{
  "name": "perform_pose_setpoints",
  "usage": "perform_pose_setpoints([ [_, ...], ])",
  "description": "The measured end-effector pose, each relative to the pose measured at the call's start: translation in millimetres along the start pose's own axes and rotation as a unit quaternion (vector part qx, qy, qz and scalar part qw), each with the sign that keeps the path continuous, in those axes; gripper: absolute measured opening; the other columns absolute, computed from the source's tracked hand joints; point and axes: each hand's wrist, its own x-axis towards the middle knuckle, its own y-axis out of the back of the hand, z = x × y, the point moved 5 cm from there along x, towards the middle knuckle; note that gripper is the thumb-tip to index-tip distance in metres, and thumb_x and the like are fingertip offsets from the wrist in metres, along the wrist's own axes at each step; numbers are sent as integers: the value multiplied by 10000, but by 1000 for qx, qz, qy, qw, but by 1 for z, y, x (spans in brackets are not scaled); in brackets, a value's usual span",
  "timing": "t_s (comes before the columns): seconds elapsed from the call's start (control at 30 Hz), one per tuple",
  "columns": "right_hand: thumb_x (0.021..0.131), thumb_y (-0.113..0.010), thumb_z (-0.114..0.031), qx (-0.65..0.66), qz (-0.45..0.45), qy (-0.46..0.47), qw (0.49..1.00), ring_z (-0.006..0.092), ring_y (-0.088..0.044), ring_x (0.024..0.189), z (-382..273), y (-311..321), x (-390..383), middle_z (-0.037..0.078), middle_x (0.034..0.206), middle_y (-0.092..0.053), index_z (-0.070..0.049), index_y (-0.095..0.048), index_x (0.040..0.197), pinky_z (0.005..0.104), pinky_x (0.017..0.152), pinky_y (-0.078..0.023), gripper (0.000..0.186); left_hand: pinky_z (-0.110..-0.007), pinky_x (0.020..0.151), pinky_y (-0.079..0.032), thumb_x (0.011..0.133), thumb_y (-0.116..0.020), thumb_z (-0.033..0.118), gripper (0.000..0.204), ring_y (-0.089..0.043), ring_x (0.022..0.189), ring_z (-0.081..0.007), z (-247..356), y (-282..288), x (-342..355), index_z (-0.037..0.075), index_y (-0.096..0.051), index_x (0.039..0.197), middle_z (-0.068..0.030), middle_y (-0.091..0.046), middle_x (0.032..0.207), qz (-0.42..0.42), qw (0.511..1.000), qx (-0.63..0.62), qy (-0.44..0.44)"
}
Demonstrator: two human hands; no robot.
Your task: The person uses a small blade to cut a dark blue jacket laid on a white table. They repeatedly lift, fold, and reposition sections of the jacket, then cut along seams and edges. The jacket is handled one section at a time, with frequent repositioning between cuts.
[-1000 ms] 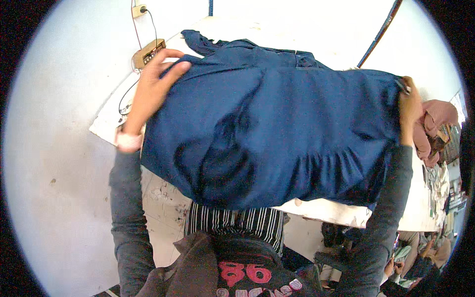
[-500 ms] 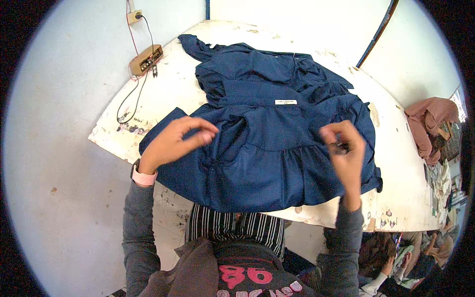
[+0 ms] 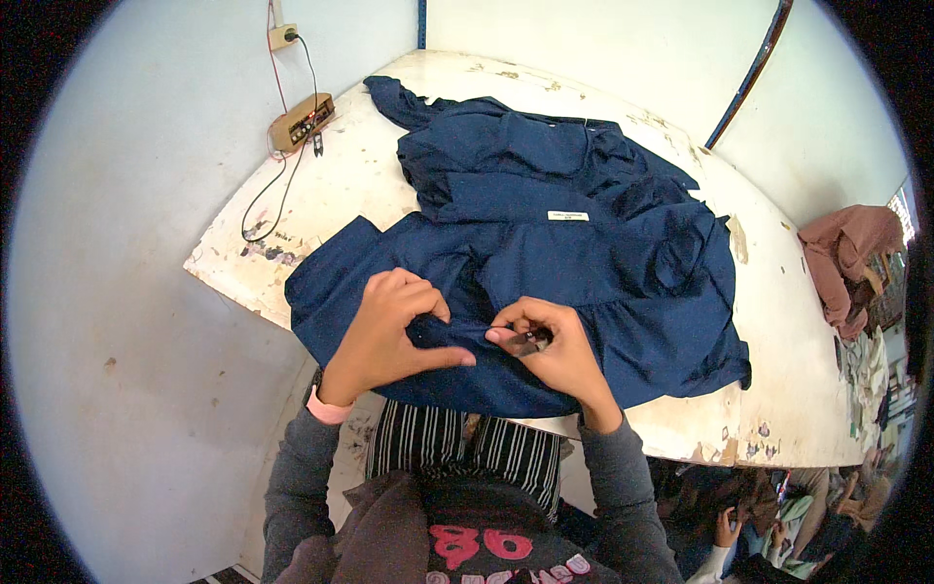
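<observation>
A dark navy garment with gathered panels lies spread and rumpled across the white table, a small white label showing at its middle. Over its near part is my left hand, open, with thumb and curled fingers apart around a fold of the cloth. Close beside it, my right hand is closed around small dark metal thread snips, partly hidden in the palm. Its thumb and forefinger meet at the fabric; whether they pinch a thread there is too small to tell.
A brown box-shaped electrical device with cables sits at the table's left edge by the wall, below a socket. Brown cloth is heaped beyond the right edge. Other people are at the lower right.
Both hands have come down toward the near part of the garment. My right hand has moved well left with the snips, now close to my left hand.
</observation>
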Motion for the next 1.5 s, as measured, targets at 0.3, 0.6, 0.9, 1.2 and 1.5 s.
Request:
perform_pose_setpoints([
  [0.3, 850, -816, -62, 154, 35, -19, 987, 21, -381, 647, -18, 4, -25, -80, 689, -417, -58, -726, 1105, 196, 595, -305, 270, -250, 849, -513, 780, -858, -1, 369, -688, 967, -110, 6, -44, -28, 54, -502, 860, -101, -748, 1005, 98, 868, -445, 199],
  [0.6, 791, -859, -111, 133, 58, 15, 989, 59, -559, 760, -33, 3, -23, -5, 779, -610, -67, -714, 1140, 225, 666, -433, 380, -239, 773, -516, 829, -837, 43, 339, -665, 897, -70, 15, -42, -26, 57, -498, 840, -111, -768, 938, 59, 890, -404, 203],
  [0.9, 848, -804, -297, -54, 40, -22, 998, 278, -700, 703, -34, 24, -37, 117, 784, -705, -58, -677, 929, 348, 650, -517, 283, -258, 773, -530, 823, -827, 7, 370, -701, 899, -111, 17, -37, -23, 69, -462, 835, -139, -768, 922, 45, 912, -357, 199],
  [1.2, 849, -806, -152, -39, 31, -4, 999, 80, -579, 656, -38, 15, -32, 58, 731, -667, -8, -679, 875, 255, 618, -449, 193, -280, 783, -474, 790, -864, 115, 292, -693, 770, -124, 18, -37, -23, 58, -578, 809, -59, -764, 857, 47, 912, -346, 215],
  [1.5, 862, -767, -85, 72, 4, 3, 997, 81, -625, 740, -5, 19, -34, 44, 817, -704, -23, -698, 898, 249, 650, -459, 101, -315, 779, -356, 622, -920, 419, 467, -573, 756, -176, 23, 3, 5, 146, -560, 739, 51, -666, 871, 10, 999, 38, -9],
])
